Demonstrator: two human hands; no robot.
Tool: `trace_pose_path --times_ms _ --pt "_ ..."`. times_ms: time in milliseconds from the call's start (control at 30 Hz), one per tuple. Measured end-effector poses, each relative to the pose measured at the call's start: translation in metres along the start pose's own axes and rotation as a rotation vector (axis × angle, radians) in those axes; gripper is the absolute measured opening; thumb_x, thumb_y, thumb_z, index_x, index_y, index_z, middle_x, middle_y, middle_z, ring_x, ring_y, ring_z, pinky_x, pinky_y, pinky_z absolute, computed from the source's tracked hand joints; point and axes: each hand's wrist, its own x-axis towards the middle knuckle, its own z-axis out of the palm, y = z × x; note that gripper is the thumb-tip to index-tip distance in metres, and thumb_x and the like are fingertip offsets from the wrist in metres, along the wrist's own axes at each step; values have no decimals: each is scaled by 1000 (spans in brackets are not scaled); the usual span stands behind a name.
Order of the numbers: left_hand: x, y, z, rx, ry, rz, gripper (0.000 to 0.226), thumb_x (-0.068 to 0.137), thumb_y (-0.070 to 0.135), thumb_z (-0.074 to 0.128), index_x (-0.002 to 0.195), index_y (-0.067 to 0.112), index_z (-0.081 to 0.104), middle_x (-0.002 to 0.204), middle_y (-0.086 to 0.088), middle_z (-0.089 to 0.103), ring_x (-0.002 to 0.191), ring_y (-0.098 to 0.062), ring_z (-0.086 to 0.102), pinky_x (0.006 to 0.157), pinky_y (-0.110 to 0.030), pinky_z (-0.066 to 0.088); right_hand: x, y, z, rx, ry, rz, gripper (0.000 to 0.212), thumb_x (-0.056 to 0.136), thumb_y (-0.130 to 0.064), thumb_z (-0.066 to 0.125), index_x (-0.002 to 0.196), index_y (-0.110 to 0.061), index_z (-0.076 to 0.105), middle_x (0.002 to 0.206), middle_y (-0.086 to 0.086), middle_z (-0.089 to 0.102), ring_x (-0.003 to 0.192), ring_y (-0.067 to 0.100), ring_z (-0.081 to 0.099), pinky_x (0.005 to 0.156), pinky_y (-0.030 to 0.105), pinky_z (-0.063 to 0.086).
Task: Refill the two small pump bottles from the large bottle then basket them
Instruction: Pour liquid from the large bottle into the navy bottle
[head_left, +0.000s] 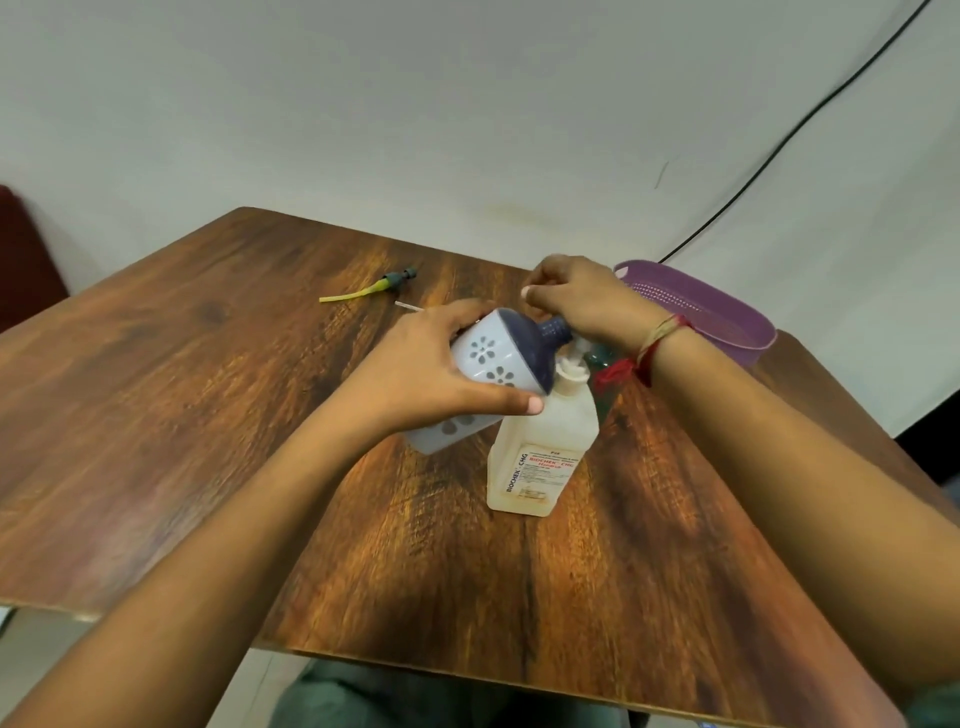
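Over table (208, 415): left fingers (453, 315) curled round bottle (488, 358).

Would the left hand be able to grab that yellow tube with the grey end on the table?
Probably not yet: the left hand grips the tilted white flowered bottle. The yellow tube lies beyond it on the wooden table, so nothing else blocks the way.

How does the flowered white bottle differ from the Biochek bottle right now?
Pose: the flowered white bottle is tilted, held by the left hand, with the right hand gripping its neck. The Biochek bottle stands upright on the table.
Look: the flowered white bottle is opaque with a dark blue shoulder, while the Biochek bottle is translucent with a printed label and a white pump.
Both are narrow-necked bottles, close together.
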Motion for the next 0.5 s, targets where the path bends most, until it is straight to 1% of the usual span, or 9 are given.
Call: trace_pose_path --times_ms 67,167,233,267,333,433,500 --pt "1 1 0 12 0 -1 84 45 81 60 114 33 58 94 13 63 81 -2 61 70 -28 55 1 2 2 54 -4 -4 11 95 -18 48 98 -20 58 107 6 62 98 23 59 86 34 49" --pt "-2 1 3 0 -17 7 78 47 80 61 112 36 57 93 15 62 79 0 60 68 -25 54 -2 8 12 193 -2 57 25 91 -5 44 83 -21 62 92 5 64 89 21 58 75 30 46" --pt "-4 2 4 -1 -18 14 73 47 80 60 108 42 53 90 18 60 78 3 59 65 -19 49 -4 10 14 203 1 64 29 90 -4 44 78 -23 62 84 2 63 86 20 58 74 29 45" --pt "-5 2 3 5 -21 13 71 47 81 59 107 43 52 89 19 59 77 5 58 64 -16 47 -4 8 14 191 -13 53 27 91 -6 44 79 -22 63 84 1 63 86 19 58 75 29 46" --pt "-5 4 3 4 -29 12 70 47 81 59 106 43 52 88 20 59 78 7 57 63 -15 45 -5 4 9 156 -35 29 22 94 -11 46 86 -18 65 89 0 63 89 20 59 78 29 47" --pt "-2 7 0 -9 -20 22 67 48 80 61 103 42 55 86 18 61 79 7 58 62 -17 47 -2 1 0 13 -6 -32 19 96 -20 46 94 -17 64 99 3 66 94 22 61 83 34 50" --pt "-1 7 -1 0 -17 29 69 47 81 60 104 41 55 87 17 61 79 7 57 62 -17 47 -1 0 -1 23 -33 -25 20 97 -17 44 91 -18 63 104 5 64 96 22 60 81 32 48"
